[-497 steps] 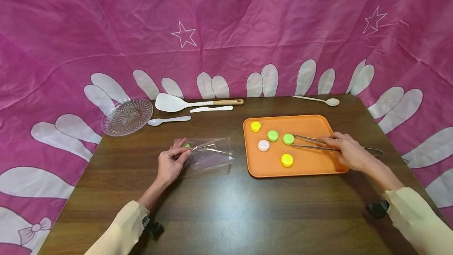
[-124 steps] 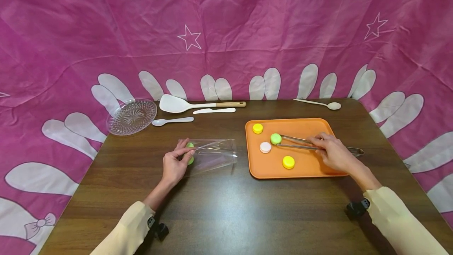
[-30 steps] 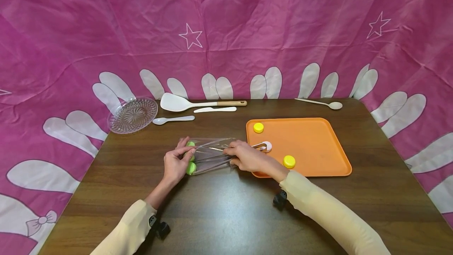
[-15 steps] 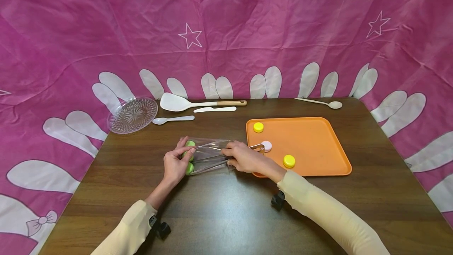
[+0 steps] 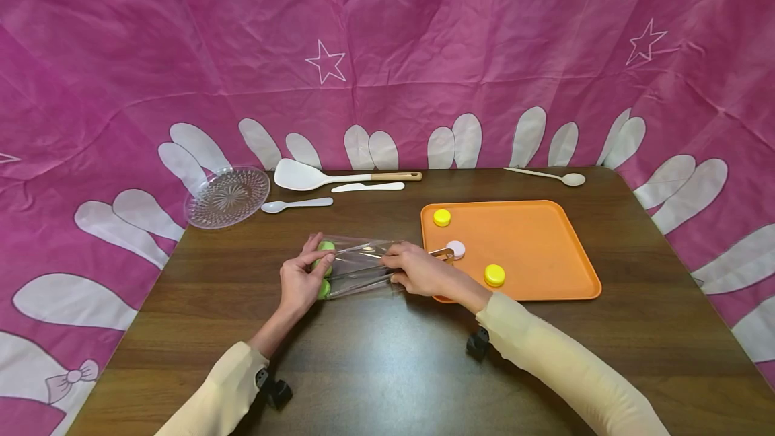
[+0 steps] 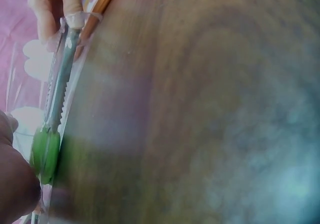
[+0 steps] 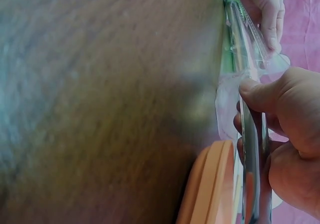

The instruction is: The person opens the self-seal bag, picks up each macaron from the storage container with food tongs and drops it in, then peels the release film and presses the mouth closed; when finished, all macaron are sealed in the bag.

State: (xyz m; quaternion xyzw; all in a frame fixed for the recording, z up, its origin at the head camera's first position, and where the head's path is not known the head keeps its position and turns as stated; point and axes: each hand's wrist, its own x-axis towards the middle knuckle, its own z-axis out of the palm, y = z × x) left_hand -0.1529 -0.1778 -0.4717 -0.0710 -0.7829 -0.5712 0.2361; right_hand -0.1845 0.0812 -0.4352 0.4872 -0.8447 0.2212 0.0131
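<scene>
Judged step: loading; right hand (image 5: 422,269) grips silver metal tongs (image 7: 250,139), tips inside the clear plastic bag (image 5: 358,260) at the nearest of three round green macarons (image 5: 323,288); left hand (image 5: 299,280) pinches the bag on the brown wood-grain counter (image 5: 375,362); next move probably calls for loosening and withdrawing. Middle macaron half hidden by left hand; tip contact unclear.

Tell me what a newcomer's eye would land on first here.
Probably the bright pink cloth behind the table, then the orange tray on the table's right, bearing two yellow macarons and a pale macaron. Left of it, the left hand pinches a clear bag while the right hand holds tongs reaching inside, towards green macarons.
</scene>
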